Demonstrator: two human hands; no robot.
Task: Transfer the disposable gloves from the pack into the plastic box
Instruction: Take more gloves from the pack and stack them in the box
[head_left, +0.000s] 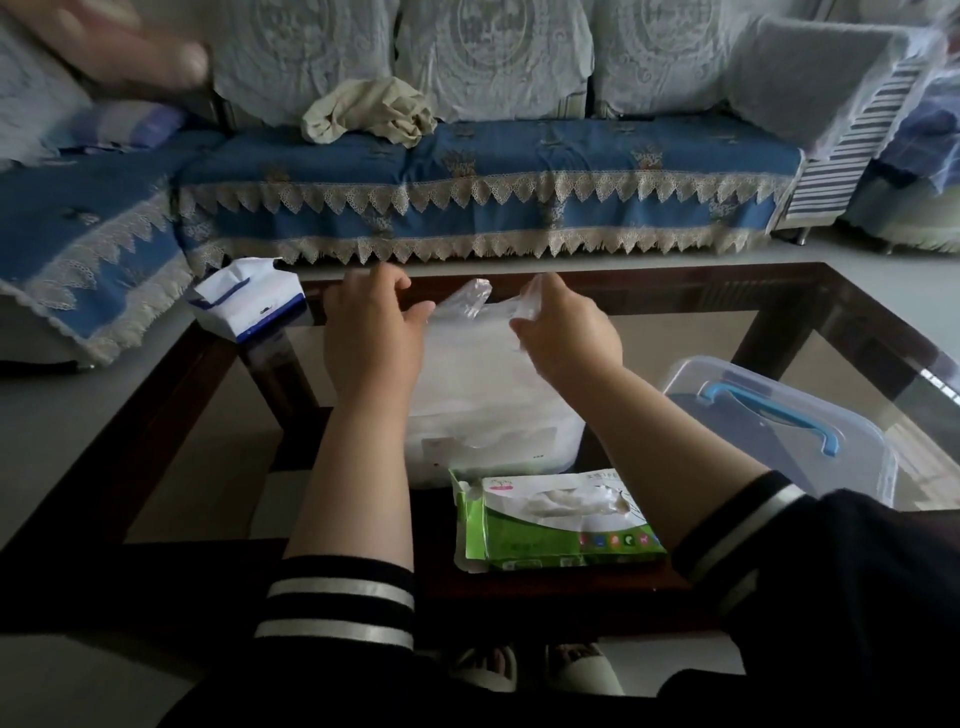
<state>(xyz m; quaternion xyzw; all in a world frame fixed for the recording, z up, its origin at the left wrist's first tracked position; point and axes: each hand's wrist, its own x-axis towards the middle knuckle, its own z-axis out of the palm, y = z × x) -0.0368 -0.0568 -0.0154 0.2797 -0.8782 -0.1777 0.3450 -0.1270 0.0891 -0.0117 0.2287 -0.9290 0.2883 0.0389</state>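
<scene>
A clear disposable glove (475, 306) hangs stretched between my two hands above the translucent plastic box (519, 447) at the table's middle. My left hand (371, 338) holds its left edge with curled fingers and thumb. My right hand (566, 338) pinches its right end. The box holds a pale heap of gloves, partly hidden by my forearms. The green glove pack (550, 525) lies torn open at the table's front edge, just in front of the box, with white gloves showing through its window.
The box's clear lid (779, 441) with a blue handle lies to the right on the glass table (857, 332). A blue-and-white tissue pack (249, 306) sits at the far left corner. A blue sofa (467, 171) stands behind. A blurred hand (130, 52) shows top left.
</scene>
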